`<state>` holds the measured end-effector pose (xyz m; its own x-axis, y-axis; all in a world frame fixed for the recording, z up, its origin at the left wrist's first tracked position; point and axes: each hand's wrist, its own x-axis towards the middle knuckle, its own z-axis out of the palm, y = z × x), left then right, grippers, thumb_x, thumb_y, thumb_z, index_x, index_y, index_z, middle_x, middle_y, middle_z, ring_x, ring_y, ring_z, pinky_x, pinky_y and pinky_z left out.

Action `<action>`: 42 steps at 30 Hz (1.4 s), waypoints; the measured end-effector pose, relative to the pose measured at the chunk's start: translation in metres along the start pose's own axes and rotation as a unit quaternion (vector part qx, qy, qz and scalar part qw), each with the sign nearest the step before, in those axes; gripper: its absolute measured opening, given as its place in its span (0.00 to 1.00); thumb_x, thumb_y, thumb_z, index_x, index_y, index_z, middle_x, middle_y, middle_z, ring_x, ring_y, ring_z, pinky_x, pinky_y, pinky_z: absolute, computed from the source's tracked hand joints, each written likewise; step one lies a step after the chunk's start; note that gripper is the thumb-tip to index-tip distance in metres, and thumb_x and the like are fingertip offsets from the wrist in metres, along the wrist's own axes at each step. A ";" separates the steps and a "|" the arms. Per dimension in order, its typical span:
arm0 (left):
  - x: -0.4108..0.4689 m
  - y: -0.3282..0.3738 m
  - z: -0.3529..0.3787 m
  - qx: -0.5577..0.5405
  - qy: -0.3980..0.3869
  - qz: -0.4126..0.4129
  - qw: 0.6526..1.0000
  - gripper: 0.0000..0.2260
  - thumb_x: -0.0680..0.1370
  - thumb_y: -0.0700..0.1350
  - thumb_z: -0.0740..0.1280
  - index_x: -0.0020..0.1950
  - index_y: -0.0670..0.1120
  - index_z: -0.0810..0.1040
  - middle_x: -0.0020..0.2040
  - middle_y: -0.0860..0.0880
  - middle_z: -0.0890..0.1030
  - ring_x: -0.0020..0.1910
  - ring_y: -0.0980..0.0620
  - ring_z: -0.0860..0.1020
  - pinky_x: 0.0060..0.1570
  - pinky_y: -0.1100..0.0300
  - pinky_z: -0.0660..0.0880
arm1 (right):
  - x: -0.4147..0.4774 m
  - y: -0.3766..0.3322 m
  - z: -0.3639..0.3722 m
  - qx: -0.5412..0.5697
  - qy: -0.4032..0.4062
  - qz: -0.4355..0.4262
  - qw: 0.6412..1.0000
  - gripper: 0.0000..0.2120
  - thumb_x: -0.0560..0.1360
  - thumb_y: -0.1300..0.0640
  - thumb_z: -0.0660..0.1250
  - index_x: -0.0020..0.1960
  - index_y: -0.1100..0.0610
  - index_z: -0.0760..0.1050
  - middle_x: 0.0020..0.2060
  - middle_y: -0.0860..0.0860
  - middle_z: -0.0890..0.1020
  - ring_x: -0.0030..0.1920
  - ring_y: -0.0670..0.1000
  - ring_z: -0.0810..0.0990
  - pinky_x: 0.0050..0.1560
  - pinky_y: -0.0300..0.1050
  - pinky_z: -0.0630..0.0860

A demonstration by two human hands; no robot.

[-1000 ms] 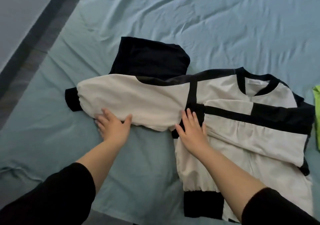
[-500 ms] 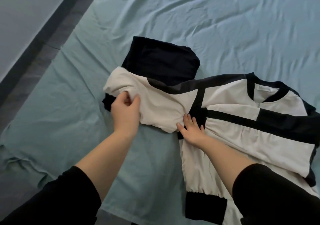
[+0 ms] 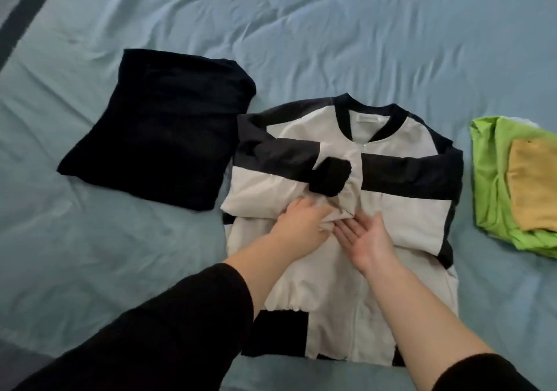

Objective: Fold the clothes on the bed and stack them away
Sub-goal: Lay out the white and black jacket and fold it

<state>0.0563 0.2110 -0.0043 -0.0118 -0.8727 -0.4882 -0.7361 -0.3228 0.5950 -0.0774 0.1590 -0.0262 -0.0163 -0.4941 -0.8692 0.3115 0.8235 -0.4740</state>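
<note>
Sleeve now across jacket, L hand gripping

The left hand grips the sleeve folded across the jacket; right hand rests palm-up alongside.

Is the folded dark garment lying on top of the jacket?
No, the folded dark garment lies on the bed sheet beside the jacket, not on it.
</note>
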 end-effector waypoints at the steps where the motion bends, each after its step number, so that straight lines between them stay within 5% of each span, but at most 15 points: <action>1: 0.003 -0.004 0.009 0.024 -0.029 -0.014 0.999 0.23 0.78 0.49 0.63 0.73 0.54 0.67 0.71 0.47 0.66 0.72 0.45 0.61 0.70 0.50 0.62 | 0.005 -0.009 -0.019 0.001 0.008 -0.009 1.000 0.28 0.81 0.38 0.49 0.67 0.59 0.69 0.59 0.58 0.77 0.61 0.58 0.77 0.59 0.50 0.74; 6: 0.005 -0.012 0.017 0.050 0.119 -0.002 0.992 0.19 0.79 0.47 0.61 0.70 0.53 0.71 0.68 0.52 0.72 0.68 0.48 0.68 0.66 0.53 0.63 | 0.014 -0.041 -0.034 -0.293 0.047 -0.200 0.934 0.37 0.68 0.30 0.65 0.68 0.51 0.66 0.64 0.53 0.74 0.60 0.52 0.77 0.58 0.46 0.75; 9: 0.006 -0.012 0.015 0.144 0.187 -0.036 0.971 0.19 0.78 0.48 0.60 0.69 0.57 0.70 0.72 0.53 0.67 0.74 0.49 0.58 0.70 0.52 0.48 | 0.023 -0.040 -0.008 -0.534 0.019 -0.377 0.756 0.51 0.64 0.32 0.71 0.76 0.45 0.47 0.75 0.51 0.56 0.73 0.52 0.59 0.66 0.44 0.63; 12: 0.014 -0.008 0.015 0.163 0.141 -0.077 0.974 0.19 0.79 0.49 0.58 0.71 0.58 0.67 0.76 0.54 0.61 0.77 0.50 0.49 0.72 0.44 0.41 | 0.035 -0.031 0.012 -0.704 -0.003 -0.396 0.590 0.45 0.71 0.48 0.70 0.77 0.43 0.44 0.75 0.51 0.57 0.69 0.56 0.64 0.63 0.53 0.70; 13: 0.016 -0.006 0.016 0.159 0.121 -0.080 0.977 0.19 0.80 0.49 0.58 0.71 0.58 0.67 0.76 0.54 0.61 0.77 0.51 0.49 0.72 0.42 0.41 | 0.035 -0.036 0.013 -0.680 -0.003 -0.389 0.622 0.38 0.72 0.54 0.68 0.76 0.43 0.51 0.71 0.50 0.66 0.64 0.54 0.70 0.59 0.51 0.73; 16: 0.018 0.002 0.024 0.133 0.120 -0.080 0.981 0.17 0.81 0.50 0.57 0.70 0.57 0.69 0.74 0.54 0.64 0.76 0.51 0.53 0.72 0.40 0.44 | 0.029 -0.057 -0.005 -0.282 0.037 -0.325 0.902 0.24 0.73 0.62 0.65 0.67 0.49 0.70 0.51 0.46 0.80 0.46 0.41 0.78 0.50 0.37 0.74; 17: 0.018 0.004 0.027 0.118 0.138 -0.073 0.981 0.16 0.81 0.51 0.57 0.69 0.57 0.70 0.73 0.54 0.66 0.75 0.51 0.55 0.72 0.41 0.48 | 0.025 -0.064 -0.020 -0.148 0.064 -0.293 0.942 0.21 0.72 0.64 0.65 0.63 0.51 0.72 0.46 0.46 0.80 0.43 0.41 0.78 0.49 0.36 0.73; 21: 0.013 0.008 0.033 0.088 0.150 -0.026 0.984 0.16 0.81 0.51 0.58 0.68 0.53 0.73 0.71 0.51 0.69 0.72 0.50 0.62 0.69 0.47 0.62 | 0.011 -0.066 -0.096 0.025 0.035 -0.098 0.994 0.12 0.70 0.70 0.58 0.44 0.55 0.72 0.37 0.52 0.73 0.39 0.52 0.72 0.48 0.49 0.75; 24: 0.012 0.003 0.030 0.123 0.165 -0.024 0.978 0.18 0.80 0.50 0.60 0.70 0.54 0.70 0.74 0.51 0.65 0.74 0.49 0.60 0.70 0.49 0.60 | 0.017 -0.084 -0.125 -0.011 0.009 -0.025 1.000 0.05 0.73 0.60 0.65 0.49 0.56 0.73 0.44 0.53 0.78 0.45 0.53 0.78 0.46 0.54 0.80; 27: 0.019 -0.005 0.025 0.198 0.169 -0.055 0.964 0.25 0.80 0.53 0.59 0.77 0.59 0.56 0.79 0.50 0.52 0.78 0.48 0.47 0.73 0.46 0.48 | 0.034 -0.107 -0.122 -0.094 0.066 -0.077 0.990 0.18 0.70 0.46 0.73 0.54 0.55 0.77 0.50 0.52 0.82 0.51 0.54 0.81 0.51 0.55 0.80; 30: 0.033 -0.013 0.020 0.239 0.132 -0.107 0.956 0.33 0.78 0.63 0.56 0.76 0.62 0.39 0.79 0.50 0.37 0.76 0.46 0.34 0.72 0.41 0.37 | 0.046 -0.115 -0.109 -0.298 0.090 -0.219 0.925 0.14 0.72 0.54 0.72 0.53 0.62 0.78 0.51 0.60 0.82 0.53 0.56 0.81 0.54 0.51 0.76; 33: 0.046 -0.023 0.017 0.227 0.088 -0.134 0.961 0.35 0.76 0.69 0.52 0.75 0.63 0.35 0.78 0.50 0.35 0.76 0.43 0.32 0.71 0.38 0.36 | 0.054 -0.126 -0.105 -0.351 0.136 -0.354 0.856 0.12 0.76 0.57 0.66 0.54 0.65 0.75 0.52 0.62 0.81 0.53 0.59 0.79 0.57 0.56 0.75; 37: 0.052 -0.029 0.015 0.219 0.039 -0.128 0.967 0.32 0.77 0.70 0.44 0.76 0.63 0.35 0.78 0.50 0.35 0.75 0.45 0.30 0.72 0.39 0.34 | 0.063 -0.131 -0.112 -0.441 0.190 -0.326 0.814 0.16 0.78 0.60 0.62 0.66 0.56 0.71 0.60 0.55 0.77 0.60 0.57 0.76 0.62 0.55 0.71; 39: 0.052 -0.027 0.016 0.222 0.102 -0.102 0.964 0.29 0.77 0.69 0.41 0.75 0.64 0.34 0.78 0.51 0.33 0.73 0.48 0.27 0.68 0.42 0.27 | 0.056 -0.124 -0.105 -0.525 0.246 -0.387 0.717 0.21 0.76 0.59 0.62 0.69 0.53 0.68 0.63 0.54 0.74 0.64 0.57 0.72 0.65 0.57 0.68; 42: 0.053 -0.020 0.024 0.242 0.155 -0.051 0.957 0.27 0.78 0.69 0.37 0.74 0.65 0.31 0.75 0.54 0.29 0.72 0.50 0.24 0.65 0.44 0.22 | 0.042 -0.085 -0.070 -0.622 0.118 -0.511 0.581 0.25 0.77 0.51 0.59 0.73 0.50 0.63 0.71 0.51 0.68 0.72 0.54 0.63 0.72 0.59 0.53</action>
<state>0.0542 0.1800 -0.0568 0.2228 -0.9368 -0.2697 -0.9505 -0.2702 0.1535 -0.1708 0.0878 -0.0328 0.2361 -0.9712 0.0306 -0.9014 -0.2307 -0.3665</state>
